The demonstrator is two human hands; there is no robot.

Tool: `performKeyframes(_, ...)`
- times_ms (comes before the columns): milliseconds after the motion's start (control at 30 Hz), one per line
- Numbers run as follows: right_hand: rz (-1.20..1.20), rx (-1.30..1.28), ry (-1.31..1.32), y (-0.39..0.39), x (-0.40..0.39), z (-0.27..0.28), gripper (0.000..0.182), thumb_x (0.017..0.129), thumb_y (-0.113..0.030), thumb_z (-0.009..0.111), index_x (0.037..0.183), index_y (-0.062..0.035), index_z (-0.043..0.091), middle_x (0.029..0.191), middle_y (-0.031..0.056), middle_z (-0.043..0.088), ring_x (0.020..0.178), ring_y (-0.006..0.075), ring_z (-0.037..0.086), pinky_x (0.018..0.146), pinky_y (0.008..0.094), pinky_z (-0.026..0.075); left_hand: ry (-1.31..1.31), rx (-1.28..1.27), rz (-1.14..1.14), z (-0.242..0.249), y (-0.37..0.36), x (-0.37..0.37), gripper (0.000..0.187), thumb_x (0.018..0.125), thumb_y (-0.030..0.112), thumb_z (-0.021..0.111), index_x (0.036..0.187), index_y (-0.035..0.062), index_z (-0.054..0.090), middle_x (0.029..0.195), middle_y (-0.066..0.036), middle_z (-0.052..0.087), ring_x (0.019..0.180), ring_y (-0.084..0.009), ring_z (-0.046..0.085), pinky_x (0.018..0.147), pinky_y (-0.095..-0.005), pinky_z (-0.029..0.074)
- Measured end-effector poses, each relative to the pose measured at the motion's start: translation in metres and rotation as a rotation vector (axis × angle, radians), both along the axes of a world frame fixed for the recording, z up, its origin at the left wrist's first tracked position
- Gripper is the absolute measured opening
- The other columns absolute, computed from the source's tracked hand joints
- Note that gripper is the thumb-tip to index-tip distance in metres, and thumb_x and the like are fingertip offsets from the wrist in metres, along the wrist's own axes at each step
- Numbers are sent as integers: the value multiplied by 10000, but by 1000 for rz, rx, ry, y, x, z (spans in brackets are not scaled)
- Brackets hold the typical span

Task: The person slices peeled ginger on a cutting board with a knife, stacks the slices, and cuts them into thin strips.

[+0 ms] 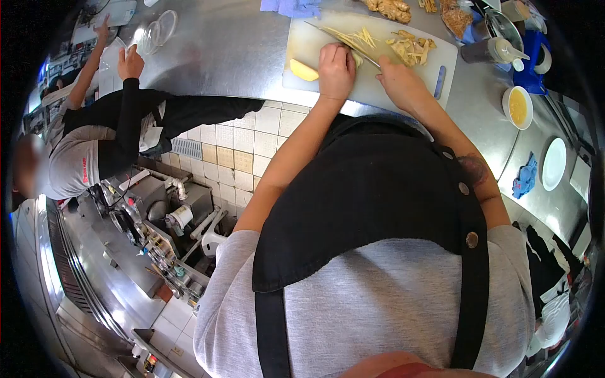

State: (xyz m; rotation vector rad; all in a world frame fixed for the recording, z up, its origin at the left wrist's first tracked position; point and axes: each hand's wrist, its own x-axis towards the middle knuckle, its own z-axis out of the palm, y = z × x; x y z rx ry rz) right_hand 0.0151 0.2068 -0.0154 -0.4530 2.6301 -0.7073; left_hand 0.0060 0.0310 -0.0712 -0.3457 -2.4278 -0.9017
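Observation:
On the white cutting board [384, 88], my right hand [401, 79] grips a knife [353, 48], its blade slanting away to the upper left. My left hand [337, 70] lies beside the blade with fingers curled over a piece of peeled ginger [358, 60], mostly hidden under them. Thin ginger strips [362, 36] are spread along the blade's far side. A larger yellow peeled ginger chunk [304, 70] rests left of my left hand. Ginger peelings and offcuts [414, 50] form a pile at the board's right.
Unpeeled ginger [389, 9] lies beyond the board, near a blue cloth [291, 7]. To the right are a squeeze bottle [488, 51], a blue tape dispenser [533, 66], a bowl of yellow contents [518, 107] and a white plate [554, 164]. Another person [82, 151] stands at the left.

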Motion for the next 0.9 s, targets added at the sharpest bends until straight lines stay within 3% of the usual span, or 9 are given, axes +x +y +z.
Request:
performKeyframes(233,-61,-30,-135,7,17,0,254,947,-192,564,1040,1,427,831,276,645,824,461,634,722,555,481,0,40,12,2,1,2,106,750,-48,642,847,-26,606,951,-174,604,920,-363,572,812,-434,490)
performKeyframes(433,-11,-11,-80,20,13,-2,258,950,-206,544,1060,16,474,883,265,663,867,446,645,767,546,492,-2,68,2,6,-1,3,100,753,-49,641,849,-30,622,942,-170,617,917,-355,584,816,-428,496)
performKeyframes(900,-44,51,-73,13,22,33,242,964,-206,545,1043,-6,434,857,278,650,846,466,637,737,552,484,35,-27,-43,8,-6,3,76,776,-37,631,851,-31,637,950,-164,617,922,-347,592,814,-415,503)
